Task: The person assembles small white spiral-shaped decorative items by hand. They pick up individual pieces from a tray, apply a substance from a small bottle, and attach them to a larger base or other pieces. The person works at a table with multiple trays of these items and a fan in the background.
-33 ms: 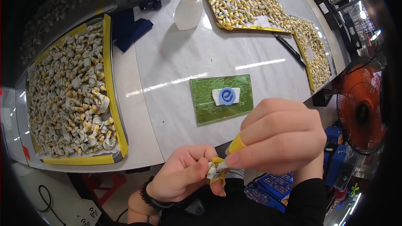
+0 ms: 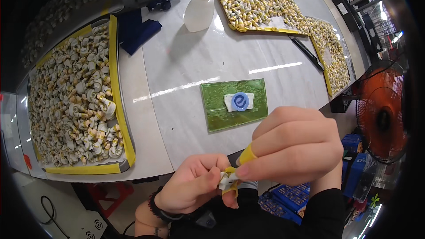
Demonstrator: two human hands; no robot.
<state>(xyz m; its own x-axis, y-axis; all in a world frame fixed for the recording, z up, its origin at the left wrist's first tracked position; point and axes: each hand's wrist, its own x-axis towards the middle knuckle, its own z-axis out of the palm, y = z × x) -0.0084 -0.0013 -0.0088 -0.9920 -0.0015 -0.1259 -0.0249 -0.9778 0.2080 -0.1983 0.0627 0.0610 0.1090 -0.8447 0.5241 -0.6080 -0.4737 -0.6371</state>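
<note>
Near the table's front edge, my left hand (image 2: pixel 192 188) pinches a small white figurine piece (image 2: pixel 225 181) between thumb and fingers. A yellow finger cover (image 2: pixel 230 186) shows beside it. My right hand (image 2: pixel 299 146) is closed, with another yellow finger cover (image 2: pixel 247 154) on a finger. Its thumb and fingertip meet on a small pale part at the figurine, mostly hidden by the fingers. Just beyond the hands lies a green glass-like plate (image 2: pixel 212 117). On it a round blue cap (image 2: pixel 240 101) sits over a white pad (image 2: pixel 229 102).
A yellow-edged tray (image 2: pixel 116 84) of white figurines stands at the left. Two trays of small yellow-white pieces (image 2: pixel 254 0) lie at the far right, near a black pen-like tool (image 2: pixel 306 53). A white squeeze bottle (image 2: pixel 199 13), dark blue cloth (image 2: pixel 139 33) and orange fan (image 2: pixel 383 110) surround the table.
My right hand has shifted slightly down and left, its fingertips closer over the figurine. My left hand stays in place.
</note>
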